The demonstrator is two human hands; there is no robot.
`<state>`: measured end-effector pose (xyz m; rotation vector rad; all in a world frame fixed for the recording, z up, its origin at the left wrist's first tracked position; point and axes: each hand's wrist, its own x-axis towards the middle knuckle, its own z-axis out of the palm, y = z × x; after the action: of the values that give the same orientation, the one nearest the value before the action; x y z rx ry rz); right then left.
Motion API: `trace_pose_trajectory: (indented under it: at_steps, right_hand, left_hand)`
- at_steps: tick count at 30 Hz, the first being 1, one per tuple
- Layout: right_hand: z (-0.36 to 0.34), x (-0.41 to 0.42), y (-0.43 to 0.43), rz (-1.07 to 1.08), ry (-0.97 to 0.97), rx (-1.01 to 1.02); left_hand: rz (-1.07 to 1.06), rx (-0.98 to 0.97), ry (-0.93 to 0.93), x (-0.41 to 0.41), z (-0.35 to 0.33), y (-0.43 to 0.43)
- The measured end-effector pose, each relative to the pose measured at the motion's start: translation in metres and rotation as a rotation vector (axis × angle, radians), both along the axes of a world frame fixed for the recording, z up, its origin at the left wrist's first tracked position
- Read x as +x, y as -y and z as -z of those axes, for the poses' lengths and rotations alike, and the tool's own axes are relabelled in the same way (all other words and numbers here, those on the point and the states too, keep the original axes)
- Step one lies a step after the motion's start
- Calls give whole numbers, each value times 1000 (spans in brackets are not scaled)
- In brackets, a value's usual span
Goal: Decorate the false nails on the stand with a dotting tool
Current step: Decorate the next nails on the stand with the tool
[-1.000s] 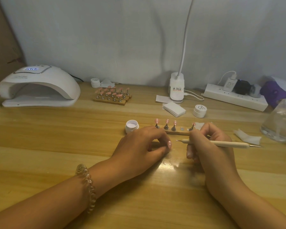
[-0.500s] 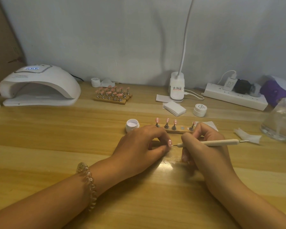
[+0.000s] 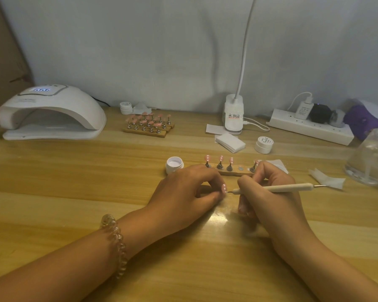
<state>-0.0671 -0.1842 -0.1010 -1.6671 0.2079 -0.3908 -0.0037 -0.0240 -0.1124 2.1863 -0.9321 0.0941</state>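
- A pink false nail [image 3: 224, 188] was seen pinched in the fingers of the left grip [image 3: 183, 188], low over the bench [image 3: 74, 182] and just in front of the stand [image 3: 231, 172].
- The dotting tool [image 3: 277, 188] was grasped pen-fashion in the right grip [image 3: 268, 192], with its fine metal tip brought up to the nail's edge. Whether contact was made could not be told.
- The stand, a short wooden bar, was set just behind both hands. Three pink nails [image 3: 220, 158] with white dots were carried on small metal pegs, and one bare grey disc [image 3: 240, 168] was left showing. A further peg was partly hidden behind the right fingers.
- The held nail was judged to have been taken from that bare spot. Its peg was hidden inside the left fingers.
- The nail was judged light, thin and stiff, with a glossy, curved face that could slip or flick away easily. It was best taken by the peg beneath, never by the painted face, where fresh dots would be smeared.
- The tool was judged slim, rigid and light, with a pale matt handle and a metal point at each end. A hold close to the working tip was favoured for control.
- An open white jar [image 3: 174, 164] with pale contents was placed just left of the stand.
- A closed jar [image 3: 264, 144] and folded white wipes [image 3: 230, 142] were set behind it.
- A domed white curing lamp [image 3: 50, 112] was stationed at far left, with more pegged nails [image 3: 148, 124] kept near the wall.
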Motion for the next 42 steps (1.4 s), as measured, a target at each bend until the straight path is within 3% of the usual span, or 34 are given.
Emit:
trace_pose_trajectory:
  at_steps: [42]
  right_hand:
    - [-1,-1,-1,18,9,30]
  left_hand:
    - [-1,10,9,0,1,0]
